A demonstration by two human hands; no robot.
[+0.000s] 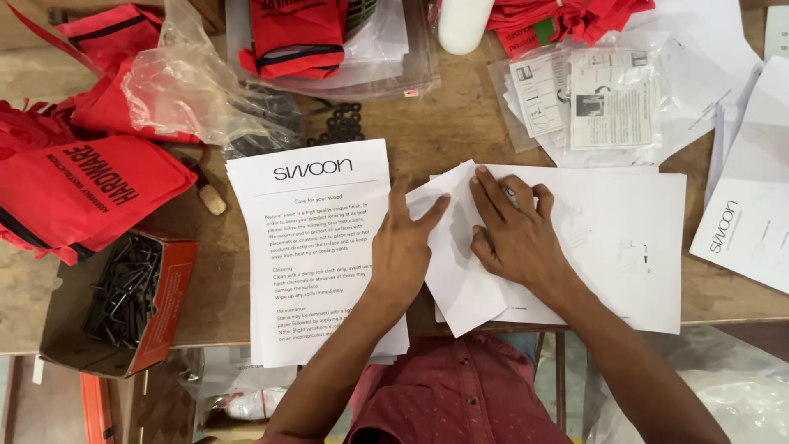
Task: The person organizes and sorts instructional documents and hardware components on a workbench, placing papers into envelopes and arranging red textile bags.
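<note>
The folded white sheet lies at the near edge of the wooden table, on top of a stack of white printed sheets, and both your hands press it flat. Your left hand rests palm down on its left part, fingers stretched out and slightly spread, the thumb angled toward the fold. Your right hand lies on the sheet's upper right part, fingers close together and bent, tips pushing down along the crease. Neither hand grips anything; what the palms cover cannot be seen.

Just left of your left hand lies a printed care leaflet, its lower right corner hidden by your forearm. Farther left, an open cardboard box holds dark hex keys, which blur into one heap. Above it lie red fabric pouches, partly cut off by the frame, beside crumpled clear plastic bags. At the top right, instruction sheets in clear bags overlap one another, their drawings too small to read. More white leaflets run off the right edge.
</note>
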